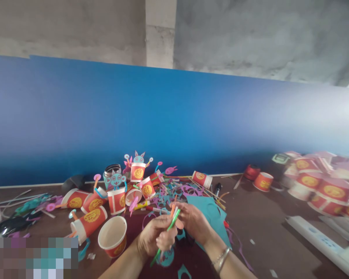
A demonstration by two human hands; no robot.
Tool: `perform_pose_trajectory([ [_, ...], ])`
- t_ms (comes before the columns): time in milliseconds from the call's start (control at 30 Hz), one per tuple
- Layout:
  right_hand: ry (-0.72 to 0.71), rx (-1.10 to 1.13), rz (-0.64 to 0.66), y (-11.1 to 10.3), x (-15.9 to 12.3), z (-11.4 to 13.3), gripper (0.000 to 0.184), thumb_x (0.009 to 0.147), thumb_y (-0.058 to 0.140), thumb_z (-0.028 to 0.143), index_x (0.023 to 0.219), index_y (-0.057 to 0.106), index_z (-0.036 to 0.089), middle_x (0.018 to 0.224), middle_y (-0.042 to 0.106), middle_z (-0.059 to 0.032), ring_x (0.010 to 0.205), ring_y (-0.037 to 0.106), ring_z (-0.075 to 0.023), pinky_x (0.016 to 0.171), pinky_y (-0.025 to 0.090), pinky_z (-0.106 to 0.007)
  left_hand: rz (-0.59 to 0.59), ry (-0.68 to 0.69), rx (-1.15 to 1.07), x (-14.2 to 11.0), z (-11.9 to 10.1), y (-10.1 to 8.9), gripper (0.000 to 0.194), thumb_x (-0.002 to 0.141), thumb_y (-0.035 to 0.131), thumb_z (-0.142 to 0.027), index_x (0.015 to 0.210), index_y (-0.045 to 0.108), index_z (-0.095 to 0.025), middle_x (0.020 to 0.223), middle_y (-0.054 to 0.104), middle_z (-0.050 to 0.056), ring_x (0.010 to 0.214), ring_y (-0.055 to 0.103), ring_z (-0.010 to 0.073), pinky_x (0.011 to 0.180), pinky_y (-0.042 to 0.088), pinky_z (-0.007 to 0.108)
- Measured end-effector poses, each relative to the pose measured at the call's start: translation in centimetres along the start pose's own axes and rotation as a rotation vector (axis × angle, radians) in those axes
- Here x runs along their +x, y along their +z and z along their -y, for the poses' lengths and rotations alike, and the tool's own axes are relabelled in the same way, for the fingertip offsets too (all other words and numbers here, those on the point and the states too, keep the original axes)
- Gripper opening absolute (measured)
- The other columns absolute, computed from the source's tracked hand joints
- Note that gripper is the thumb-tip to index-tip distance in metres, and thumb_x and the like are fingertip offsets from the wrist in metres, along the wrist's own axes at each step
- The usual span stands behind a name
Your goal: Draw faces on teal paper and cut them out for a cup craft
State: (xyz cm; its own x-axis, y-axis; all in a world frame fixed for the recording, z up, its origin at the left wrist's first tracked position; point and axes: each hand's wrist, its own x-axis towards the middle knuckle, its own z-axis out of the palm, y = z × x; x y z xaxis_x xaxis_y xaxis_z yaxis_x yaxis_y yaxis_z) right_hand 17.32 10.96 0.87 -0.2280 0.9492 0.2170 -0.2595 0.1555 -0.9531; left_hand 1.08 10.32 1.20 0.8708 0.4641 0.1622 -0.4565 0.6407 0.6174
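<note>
My left hand [157, 236] is closed round a green straw [166, 234] that slants from lower left to upper right. My right hand [193, 221] pinches the upper end of that straw together with an orange straw [172, 210]; a bracelet sits on its wrist. Under both hands lie teal paper cut-outs [166, 259] on the dark red table. A teal paper sheet [209, 209] lies just behind my right hand. An open red paper cup [113, 236] stands on its side left of my left hand.
Several red paper cups [116, 199] with paper animal faces and straws crowd the table's middle. More red cups [325, 190] pile at the right. A white power strip [322, 242] lies at the lower right. A blue wall panel [174, 124] backs the table.
</note>
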Motion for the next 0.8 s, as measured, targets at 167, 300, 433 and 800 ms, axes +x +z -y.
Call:
perform_pose_trajectory([
  [167, 0.146, 0.123, -0.012, 0.8, 0.3, 0.1, 0.033, 0.070, 0.069, 0.045, 0.080, 0.069, 0.014, 0.066, 0.064, -0.0033, 0.051, 0.051, -0.0098, 0.053, 0.039, -0.023, -0.012, -0.014, 0.003, -0.1, 0.0, -0.4, 0.023, 0.081, 0.058, -0.026, 0.090, 0.067, -0.007, 0.041, 0.032, -0.008, 0.029, 0.015, 0.0008, 0.028, 0.013, 0.013],
  [300, 0.168, 0.205, -0.036, 1.5, 0.0, 0.5, 0.028, 0.068, 0.073, 0.040, 0.071, 0.064, 0.014, 0.060, 0.060, -0.0001, 0.047, 0.046, -0.0073, 0.050, 0.035, -0.020, -0.018, -0.022, 0.016, -0.1, 0.1, -0.3, 0.022, 0.080, 0.057, -0.023, 0.088, 0.067, -0.006, 0.041, 0.033, -0.008, 0.028, 0.015, 0.0011, 0.027, 0.012, 0.014],
  [433, 0.140, 0.238, 0.008, 1.9, -0.5, 1.4, 0.028, 0.070, 0.071, 0.039, 0.064, 0.059, 0.015, 0.058, 0.057, 0.0012, 0.046, 0.044, -0.0072, 0.049, 0.034, -0.020, 0.015, -0.047, 0.000, -0.1, 0.2, -0.1, 0.022, 0.079, 0.058, -0.024, 0.087, 0.067, -0.006, 0.039, 0.033, -0.008, 0.027, 0.014, 0.0013, 0.027, 0.011, 0.014],
  [800, 0.178, 0.269, 0.034, 1.2, -0.6, 1.8, 0.020, 0.068, 0.071, 0.034, 0.072, 0.066, 0.014, 0.064, 0.062, -0.0017, 0.051, 0.051, -0.0108, 0.054, 0.038, -0.024, 0.028, -0.059, -0.008, -0.2, 0.3, 0.1, 0.021, 0.079, 0.058, -0.025, 0.086, 0.067, -0.007, 0.039, 0.031, -0.009, 0.028, 0.012, 0.0014, 0.027, 0.009, 0.014],
])
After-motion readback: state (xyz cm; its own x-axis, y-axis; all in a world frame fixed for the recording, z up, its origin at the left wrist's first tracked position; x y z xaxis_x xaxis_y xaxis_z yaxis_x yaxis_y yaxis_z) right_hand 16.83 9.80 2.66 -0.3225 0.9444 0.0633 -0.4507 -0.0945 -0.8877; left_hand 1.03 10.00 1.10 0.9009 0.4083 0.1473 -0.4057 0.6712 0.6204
